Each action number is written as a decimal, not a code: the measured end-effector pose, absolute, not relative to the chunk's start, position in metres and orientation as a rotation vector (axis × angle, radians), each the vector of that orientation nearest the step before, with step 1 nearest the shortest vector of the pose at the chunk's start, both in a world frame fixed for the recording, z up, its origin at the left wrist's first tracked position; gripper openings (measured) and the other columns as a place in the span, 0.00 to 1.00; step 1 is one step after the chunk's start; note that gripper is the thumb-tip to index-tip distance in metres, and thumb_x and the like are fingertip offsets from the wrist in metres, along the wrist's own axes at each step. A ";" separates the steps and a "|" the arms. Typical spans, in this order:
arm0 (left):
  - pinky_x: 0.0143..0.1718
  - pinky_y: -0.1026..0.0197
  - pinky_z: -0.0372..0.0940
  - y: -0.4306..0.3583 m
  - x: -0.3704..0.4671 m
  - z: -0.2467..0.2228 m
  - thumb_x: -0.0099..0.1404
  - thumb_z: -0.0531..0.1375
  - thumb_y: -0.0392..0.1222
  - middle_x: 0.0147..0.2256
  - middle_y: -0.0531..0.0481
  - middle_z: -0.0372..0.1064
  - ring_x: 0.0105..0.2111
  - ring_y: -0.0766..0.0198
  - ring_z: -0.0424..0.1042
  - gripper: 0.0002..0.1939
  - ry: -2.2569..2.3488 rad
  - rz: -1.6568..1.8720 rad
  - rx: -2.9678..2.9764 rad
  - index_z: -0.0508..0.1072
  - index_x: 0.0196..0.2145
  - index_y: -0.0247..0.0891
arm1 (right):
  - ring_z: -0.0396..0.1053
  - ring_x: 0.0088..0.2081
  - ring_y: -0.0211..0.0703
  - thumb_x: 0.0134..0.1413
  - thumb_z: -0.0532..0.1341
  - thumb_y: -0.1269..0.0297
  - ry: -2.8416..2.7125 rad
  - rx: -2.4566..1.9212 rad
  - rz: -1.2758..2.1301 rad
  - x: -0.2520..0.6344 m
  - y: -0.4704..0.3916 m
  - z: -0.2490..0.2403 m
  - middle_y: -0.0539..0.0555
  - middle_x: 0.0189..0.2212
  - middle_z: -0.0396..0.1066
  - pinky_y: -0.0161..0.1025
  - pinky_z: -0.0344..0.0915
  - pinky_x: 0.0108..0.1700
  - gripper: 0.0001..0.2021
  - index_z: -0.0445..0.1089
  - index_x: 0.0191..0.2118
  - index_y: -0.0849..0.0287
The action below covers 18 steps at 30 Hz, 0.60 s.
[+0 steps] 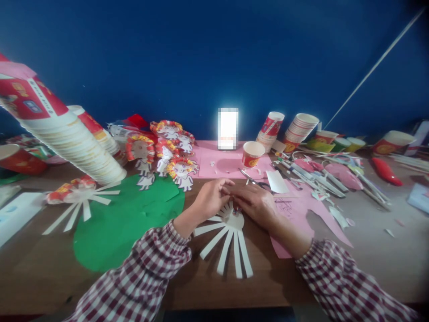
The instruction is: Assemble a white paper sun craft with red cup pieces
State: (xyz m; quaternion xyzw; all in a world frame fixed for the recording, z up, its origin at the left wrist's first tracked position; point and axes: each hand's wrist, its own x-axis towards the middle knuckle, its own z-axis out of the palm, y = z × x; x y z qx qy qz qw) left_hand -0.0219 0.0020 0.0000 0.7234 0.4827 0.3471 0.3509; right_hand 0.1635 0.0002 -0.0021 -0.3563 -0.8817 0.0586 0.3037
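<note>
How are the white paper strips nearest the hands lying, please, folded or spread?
Spread: the white paper strips in view fan outward, with gaps between them.

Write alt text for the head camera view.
The left hand and right hand work at a white paper piece with splayed strips on a brown table. Green paper lies left, pink paper right; paper figures and stacked paper cups are farther back.
</note>
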 end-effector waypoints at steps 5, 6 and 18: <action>0.32 0.66 0.66 0.001 -0.023 -0.002 0.54 0.61 0.32 0.33 0.45 0.73 0.32 0.63 0.73 0.20 1.252 0.905 1.833 0.68 0.47 0.34 | 0.70 0.42 0.41 0.59 0.55 0.69 -2.364 -0.930 0.176 0.164 -0.001 0.002 0.52 0.42 0.74 0.38 0.65 0.45 0.15 0.69 0.50 0.51; 0.32 0.66 0.67 0.001 -0.022 -0.001 0.54 0.61 0.33 0.33 0.45 0.73 0.33 0.63 0.73 0.20 1.252 0.908 1.828 0.68 0.46 0.34 | 0.71 0.42 0.41 0.59 0.55 0.68 -2.362 -0.935 0.168 0.164 -0.001 0.002 0.52 0.42 0.74 0.37 0.65 0.45 0.15 0.69 0.50 0.51; 0.30 0.66 0.65 -0.002 -0.020 0.008 0.52 0.60 0.30 0.32 0.46 0.74 0.29 0.65 0.72 0.18 1.344 0.842 1.841 0.69 0.43 0.34 | 0.71 0.39 0.39 0.60 0.55 0.67 -2.330 -0.897 0.160 0.164 -0.001 -0.004 0.51 0.39 0.74 0.37 0.65 0.43 0.14 0.69 0.50 0.50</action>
